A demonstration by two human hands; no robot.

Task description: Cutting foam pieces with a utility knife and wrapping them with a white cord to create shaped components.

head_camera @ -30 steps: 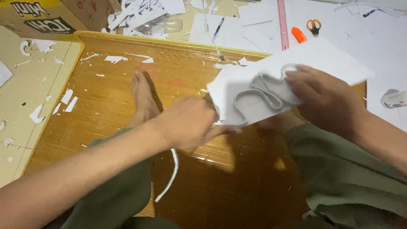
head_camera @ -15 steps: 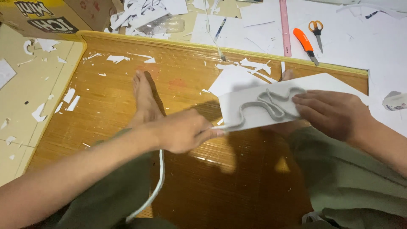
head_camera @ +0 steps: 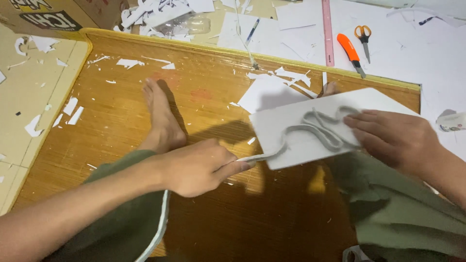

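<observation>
White board (head_camera: 310,127) is held flat over the right knee, pressed down by the spread fingers of the right hand (head_camera: 395,138), which lie on the far end of a wavy strip (head_camera: 318,131) stuck to its face. The strip's free end runs off the board's near edge into the left hand (head_camera: 201,167), where it is pinched between closed fingers; the rest trails down past the left leg. Compared with a second ago, the board has been lowered from a raised, curled position to lie flatter and farther right, and the left hand has been drawn away from it. An orange knife (head_camera: 350,51) and scissors (head_camera: 363,38) lie well beyond the right hand, on the white sheet.
</observation>
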